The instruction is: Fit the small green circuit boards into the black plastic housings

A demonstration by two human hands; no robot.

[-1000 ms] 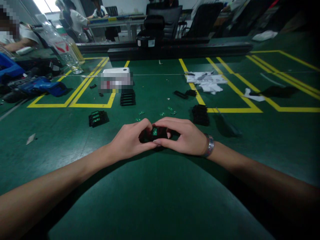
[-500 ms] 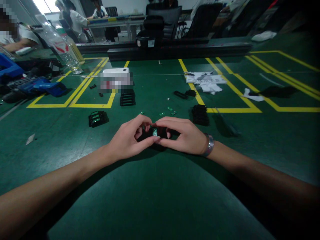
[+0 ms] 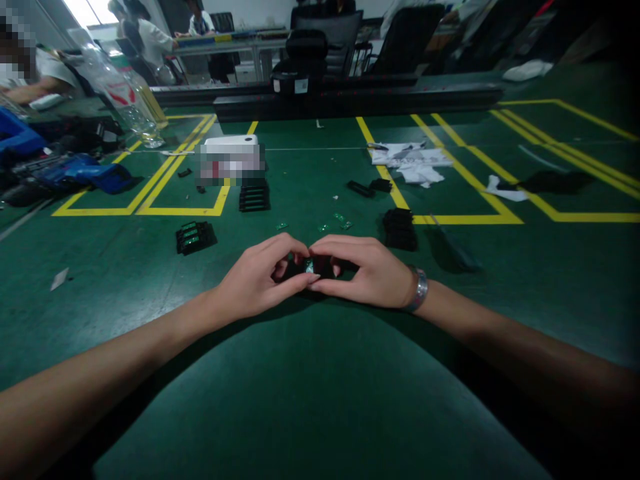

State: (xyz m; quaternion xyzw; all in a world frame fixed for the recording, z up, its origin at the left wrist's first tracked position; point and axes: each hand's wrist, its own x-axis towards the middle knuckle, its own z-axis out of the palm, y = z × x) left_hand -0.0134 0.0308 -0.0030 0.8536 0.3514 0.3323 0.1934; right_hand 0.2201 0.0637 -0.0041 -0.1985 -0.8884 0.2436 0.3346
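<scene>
My left hand (image 3: 265,277) and my right hand (image 3: 363,272) meet at the middle of the table, fingertips and thumbs closed around one small black plastic housing (image 3: 326,265). A small green circuit board (image 3: 309,266) shows in it between the fingers; the fingers hide most of the piece. Just beyond my hands lie several loose green circuit boards (image 3: 343,219). To the left sits a group of black housings (image 3: 194,237) with green boards in them. A stack of black housings (image 3: 399,230) stands beyond my right hand, and another row of black housings (image 3: 254,195) farther back.
Black strips (image 3: 361,189) and crumpled white paper (image 3: 410,159) lie behind. A white device (image 3: 231,143), plastic bottles (image 3: 127,100) and blue tools (image 3: 100,172) are at the back left. A long black rail (image 3: 360,105) crosses the far side. Other people sit beyond.
Both hands keep their hold on the housing in nearly the same place. My left fingers have dipped slightly, baring more of a loose circuit board behind them.
</scene>
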